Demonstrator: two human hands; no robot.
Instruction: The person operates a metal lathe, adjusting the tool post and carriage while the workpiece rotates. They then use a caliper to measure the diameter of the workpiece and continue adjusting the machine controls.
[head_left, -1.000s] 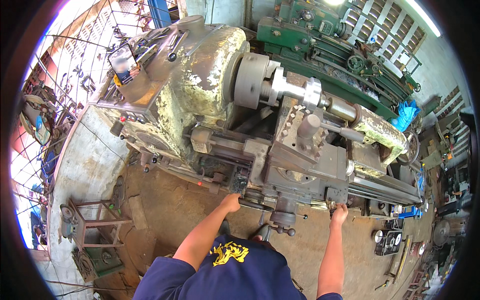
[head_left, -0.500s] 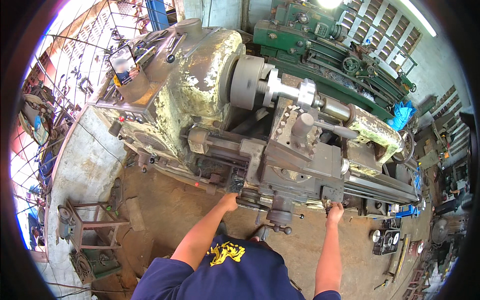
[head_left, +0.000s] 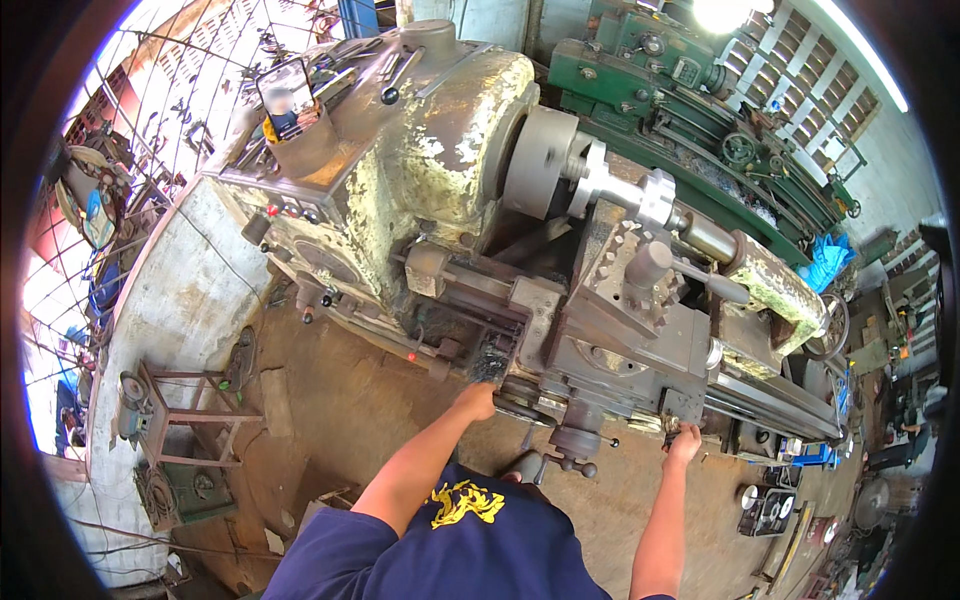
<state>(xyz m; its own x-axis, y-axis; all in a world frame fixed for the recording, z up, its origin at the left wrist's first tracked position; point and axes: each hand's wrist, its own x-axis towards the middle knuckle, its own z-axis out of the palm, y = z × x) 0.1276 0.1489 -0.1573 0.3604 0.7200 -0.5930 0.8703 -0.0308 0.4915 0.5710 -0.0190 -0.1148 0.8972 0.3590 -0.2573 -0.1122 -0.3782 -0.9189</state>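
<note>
A big worn lathe (head_left: 410, 190), its cream paint flaking, stands on a stained brown floor (head_left: 335, 430). Behind the lathe is a green lathe (head_left: 640, 115) near a slatted wall opening; beyond the lathe's headstock end is a bright wire grille (head_left: 170, 100), and in front of that end stands a metal frame stand (head_left: 190, 415). A bright metal shaft (head_left: 625, 192) sits in the lathe between its chuck (head_left: 540, 162) and tailstock.

Both arms reach forward to the lathe's front. The left hand (head_left: 477, 402), elbow bent, has its fingers clamped on the rim of the lathe's handwheel (head_left: 527, 413). The right arm is straighter, the right hand (head_left: 684, 444) at the right corner of the lathe's carriage.

Whether the right fingers close on a small dark part there, I cannot tell. The left fingertips are hidden, and the right upper arm is cut off.
</note>
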